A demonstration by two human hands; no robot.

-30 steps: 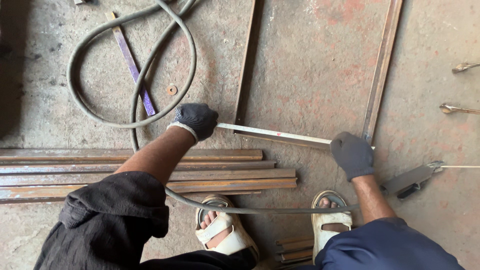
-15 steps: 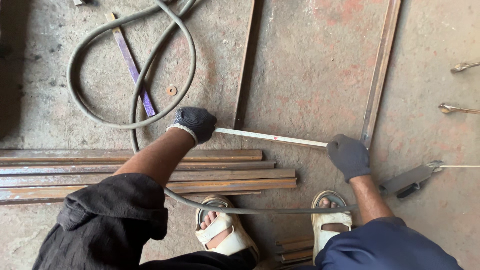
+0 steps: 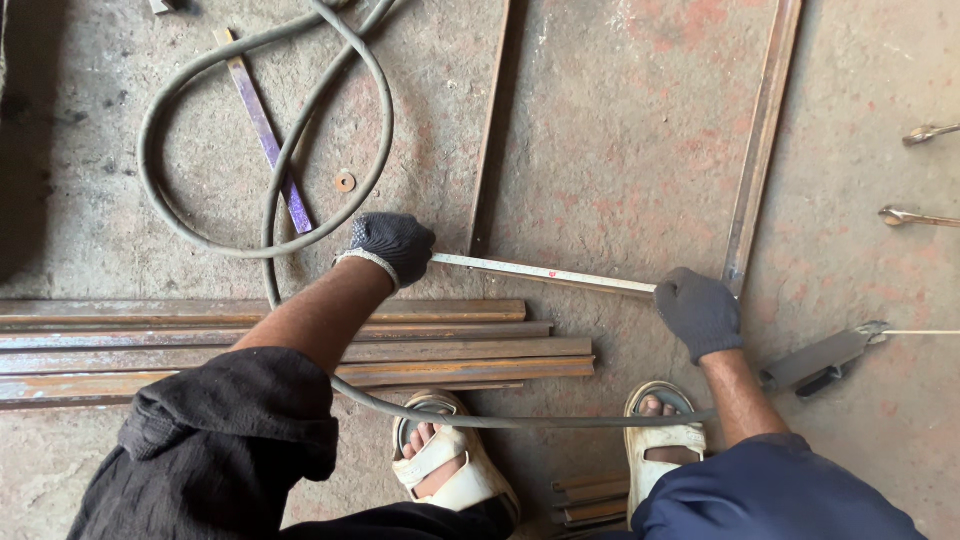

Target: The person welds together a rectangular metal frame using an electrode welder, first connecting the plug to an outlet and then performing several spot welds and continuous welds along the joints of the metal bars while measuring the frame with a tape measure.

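A measuring tape (image 3: 545, 272) lies stretched across the metal floor plate (image 3: 620, 150), just below centre. The left hand (image 3: 393, 245), gloved, is closed on its end at nine o'clock; the right hand (image 3: 700, 310), gloved, is closed on the other end at three o'clock. This looks like measuring between two upright bars (image 3: 760, 150). Rusty steel bars (image 3: 300, 345) lie at seven o'clock. No containers show.

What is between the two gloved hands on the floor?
A pale steel ruler stretches from the left hand to the right hand, lying on the rusty metal sheet. The head view shows it.
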